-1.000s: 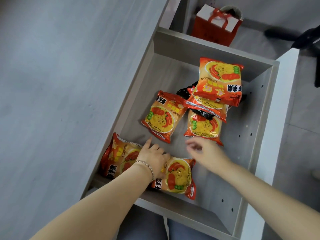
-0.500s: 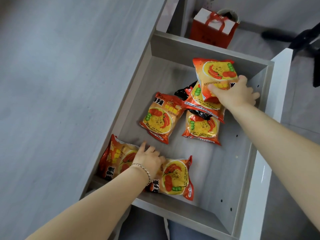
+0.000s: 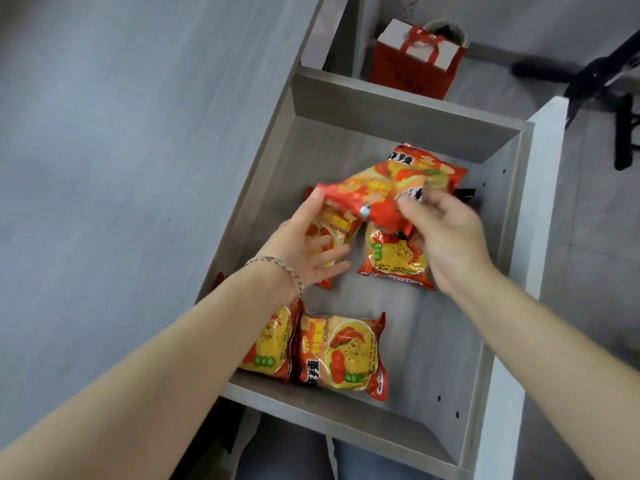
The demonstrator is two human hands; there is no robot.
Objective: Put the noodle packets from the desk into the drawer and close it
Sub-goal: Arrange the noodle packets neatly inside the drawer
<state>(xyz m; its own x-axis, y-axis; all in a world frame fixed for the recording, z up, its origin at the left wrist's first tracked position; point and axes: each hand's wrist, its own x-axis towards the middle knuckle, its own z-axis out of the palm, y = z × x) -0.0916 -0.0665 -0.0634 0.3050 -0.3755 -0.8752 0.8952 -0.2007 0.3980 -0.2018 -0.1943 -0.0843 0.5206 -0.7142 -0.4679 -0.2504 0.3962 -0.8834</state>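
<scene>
The grey drawer (image 3: 398, 109) stands pulled out beside the desk top (image 3: 121, 168). My right hand (image 3: 446, 237) pinches a red-and-yellow noodle packet (image 3: 363, 199) and holds it raised over the drawer's middle. A second packet (image 3: 429, 168) lies right behind it; whether the fingers hold that one too I cannot tell. My left hand (image 3: 304, 247) is spread open, thumb touching the raised packet's left end, fingers over a flat packet (image 3: 337, 230). Another packet (image 3: 394, 258) lies flat under my right hand. Two packets (image 3: 266, 344) (image 3: 343, 355) lie side by side at the near end.
A black wrapper (image 3: 464, 195) peeks out behind my right hand. The drawer's white front panel (image 3: 540, 202) runs along the right. On the floor beyond stand a red gift bag (image 3: 415, 60) and a black chair base (image 3: 606, 84).
My right hand has pulled a packet from the far stack toward the drawer's middle and raised it. My left hand has left the two near packets and moved up to meet it.
</scene>
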